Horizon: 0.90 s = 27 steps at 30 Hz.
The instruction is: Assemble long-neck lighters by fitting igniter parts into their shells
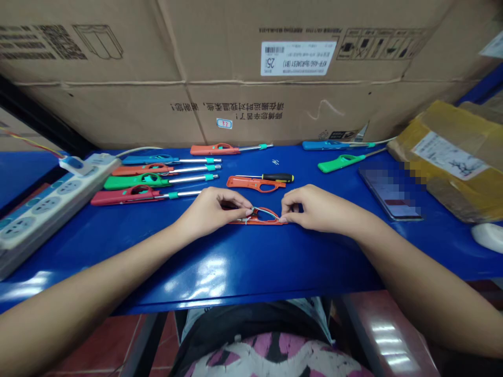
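An orange lighter casing half (264, 222) lies on the blue table between my hands, its inside facing up. Over its trigger opening arcs a thin pale wire (267, 210). With thumb and fingers closed, my left hand (210, 209) pinches the wire's left end, near small parts in the casing. The wire's other end runs to my right hand (310, 206), whose fingers are pinched at the casing's right tip. Just beyond lies another orange casing half (255, 183), beside a screwdriver (277, 178) with a black and yellow handle.
To the left lie several long-necked lighters (129, 195) and a power strip (47, 204). Another orange lighter (215, 150) lies at the back. Rightward are a green lighter (341, 163), a blue one (326, 145), a phone (389, 193) and a taped box (451, 157). Cardboard (236, 63) stands behind.
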Each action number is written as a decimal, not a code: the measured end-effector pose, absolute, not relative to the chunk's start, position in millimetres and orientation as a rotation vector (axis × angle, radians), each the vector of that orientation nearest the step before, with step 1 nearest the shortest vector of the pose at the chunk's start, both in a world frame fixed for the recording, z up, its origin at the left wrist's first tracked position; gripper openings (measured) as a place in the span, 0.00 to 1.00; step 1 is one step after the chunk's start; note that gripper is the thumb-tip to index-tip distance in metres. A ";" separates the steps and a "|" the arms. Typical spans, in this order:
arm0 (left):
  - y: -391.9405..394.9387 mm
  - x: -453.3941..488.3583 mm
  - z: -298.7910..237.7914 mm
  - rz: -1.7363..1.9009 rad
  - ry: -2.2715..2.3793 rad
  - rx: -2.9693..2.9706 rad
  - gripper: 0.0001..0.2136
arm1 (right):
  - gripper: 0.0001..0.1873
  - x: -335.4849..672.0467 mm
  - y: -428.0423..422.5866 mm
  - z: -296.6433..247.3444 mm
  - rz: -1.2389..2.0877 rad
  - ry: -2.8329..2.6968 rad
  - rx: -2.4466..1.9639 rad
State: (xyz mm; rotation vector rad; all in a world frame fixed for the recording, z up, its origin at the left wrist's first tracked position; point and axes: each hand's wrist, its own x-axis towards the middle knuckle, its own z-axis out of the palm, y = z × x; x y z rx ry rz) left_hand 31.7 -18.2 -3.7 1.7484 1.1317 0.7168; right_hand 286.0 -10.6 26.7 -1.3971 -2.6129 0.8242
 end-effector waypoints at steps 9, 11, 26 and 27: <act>-22.3 40.4 -4.9 0.788 1.153 1.783 0.08 | 0.06 286.3 -11.0 26.8 0.798 -2.628 -1.383; -21.9 41.6 -6.6 0.812 1.155 1.767 0.07 | 0.07 286.1 -11.1 26.8 0.785 -2.639 -1.379; -17.6 42.7 -9.1 0.762 1.173 1.699 0.06 | 0.06 286.3 -10.6 25.1 0.801 -2.622 -1.383; -17.4 42.3 -8.7 0.754 1.175 1.700 0.07 | 0.06 286.1 -10.6 25.3 0.807 -2.618 -1.384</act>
